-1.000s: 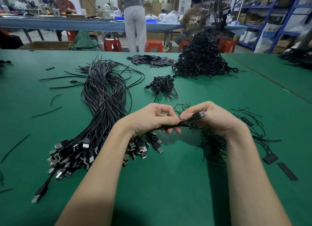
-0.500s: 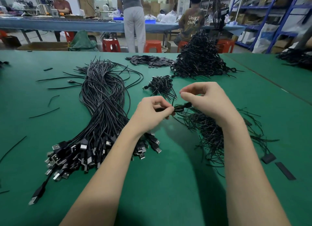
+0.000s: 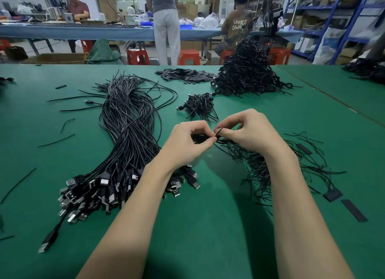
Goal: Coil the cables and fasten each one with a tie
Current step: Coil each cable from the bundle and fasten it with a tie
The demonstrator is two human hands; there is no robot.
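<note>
Over the green table (image 3: 208, 226), above its middle: both hands meet, raised off the cloth.
Coiled cable (image 3: 200, 137): a short black bundle, long axis roughly left to right, mostly hidden inside the left fist; which way its plug points cannot be told.
Tie (image 3: 218, 132): thin black strand, one end standing up and tilted right between the two sets of fingertips.
Left hand (image 3: 187, 143): fingers curled closed round the bundle, thumb and forefinger pinching at its right end; wrist angled in from the lower left, forearm above the plug ends.
Right hand (image 3: 250, 133): fingers bent, thumb and forefinger pinching the tie; knuckles up, forearm running in from the lower right.
Loose cables (image 3: 127, 128): long sheaf left of the hands, lying near to far, USB plugs (image 3: 93, 191) toward the person.
Loose ties (image 3: 262, 166): tangle under the right wrist.
Finished coils (image 3: 248, 74): tall heap far right, small heap (image 3: 200, 106) just beyond the hands.
</note>
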